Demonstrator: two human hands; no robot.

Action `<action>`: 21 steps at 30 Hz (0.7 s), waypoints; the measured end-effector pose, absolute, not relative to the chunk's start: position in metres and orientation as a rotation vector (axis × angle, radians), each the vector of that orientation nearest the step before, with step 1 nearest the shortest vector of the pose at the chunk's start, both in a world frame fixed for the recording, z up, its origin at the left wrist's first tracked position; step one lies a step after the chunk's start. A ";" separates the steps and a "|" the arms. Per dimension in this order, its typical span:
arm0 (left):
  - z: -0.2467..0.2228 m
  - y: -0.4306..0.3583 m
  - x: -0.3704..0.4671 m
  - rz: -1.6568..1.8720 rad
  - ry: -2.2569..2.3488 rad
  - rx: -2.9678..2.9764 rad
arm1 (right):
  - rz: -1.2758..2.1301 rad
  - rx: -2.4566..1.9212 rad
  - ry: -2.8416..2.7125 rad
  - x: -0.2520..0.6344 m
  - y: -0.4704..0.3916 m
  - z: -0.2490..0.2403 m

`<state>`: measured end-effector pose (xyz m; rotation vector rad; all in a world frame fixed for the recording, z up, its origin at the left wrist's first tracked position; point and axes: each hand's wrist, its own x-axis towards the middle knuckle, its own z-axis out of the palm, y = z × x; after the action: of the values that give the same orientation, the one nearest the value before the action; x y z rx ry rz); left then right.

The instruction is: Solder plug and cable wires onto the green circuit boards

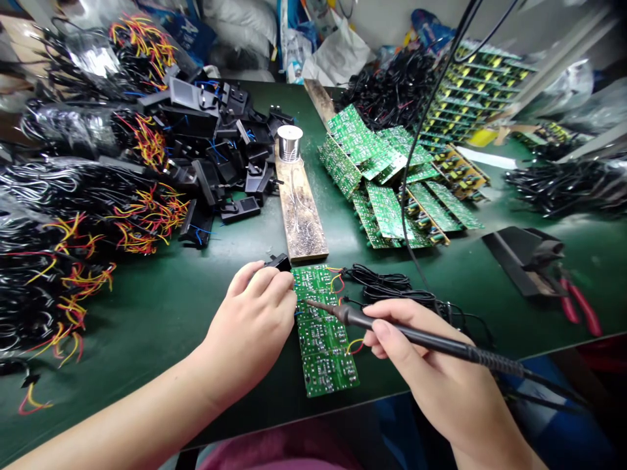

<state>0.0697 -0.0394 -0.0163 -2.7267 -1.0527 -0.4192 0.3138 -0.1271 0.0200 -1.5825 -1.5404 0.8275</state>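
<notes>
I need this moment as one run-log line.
left hand: at black casing | right hand: holds soldering iron, tip at green circuit board | solder spool: on wooden strip

Wears a garment (289, 447) of plum to magenta, showing only as a soft, blurred strip along the bottom edge, too cropped and hazy to make out cut or weave. Shows a bare left hand (257, 297) with smooth back and rounded knuckles, narrowing at the wrist into a left forearm (147, 398), long, slender and bare out to the lower left corner. Has a right hand (426, 352) equally bare, with slim fingers and a broad thumb base.
</notes>
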 end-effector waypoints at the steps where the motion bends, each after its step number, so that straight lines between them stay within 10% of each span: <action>1: -0.017 -0.039 0.070 -0.416 -1.057 -2.726 | 0.821 -1.580 -1.538 0.314 -0.127 0.020; 21: -0.021 -0.041 0.068 -0.453 -1.104 -2.731 | 0.697 -1.583 -1.366 0.324 -0.131 0.010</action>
<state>0.0676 -0.0413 -0.0205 -2.7312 -1.1037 -0.4533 0.3235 -0.1310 0.0097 -1.5829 -1.3661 0.6970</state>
